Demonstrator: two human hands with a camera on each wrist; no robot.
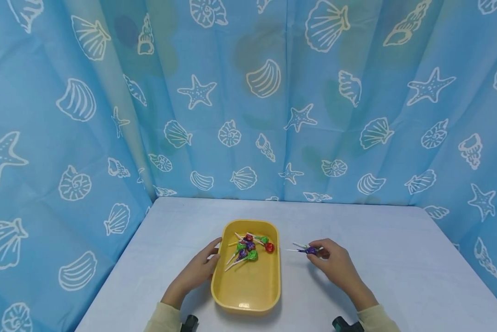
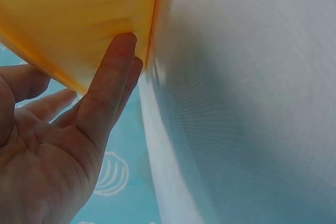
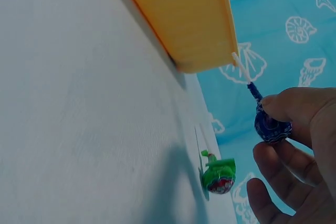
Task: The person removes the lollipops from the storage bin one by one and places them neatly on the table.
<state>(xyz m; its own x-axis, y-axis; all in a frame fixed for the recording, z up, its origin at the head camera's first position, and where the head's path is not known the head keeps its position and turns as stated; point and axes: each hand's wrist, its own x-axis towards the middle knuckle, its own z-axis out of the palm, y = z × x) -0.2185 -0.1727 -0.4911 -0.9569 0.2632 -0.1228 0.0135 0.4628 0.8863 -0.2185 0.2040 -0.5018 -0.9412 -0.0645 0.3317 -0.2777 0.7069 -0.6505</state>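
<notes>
Right hand [image 1: 333, 260] pinches a purple-wrapped lollipop [image 3: 270, 124] with a white stick, right of centre; its wrapper print is unreadable. Left hand [image 1: 200, 267], fingers straight, touches the yellow tray [image 1: 248, 288].

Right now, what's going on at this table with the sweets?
A person sits at a table with a yellow tray that holds several wrapped lollipops. The left hand rests its straight fingers against the tray's side. The right hand pinches a blue lollipop beside the tray, above the table. A green lollipop lies on the table near it.
</notes>
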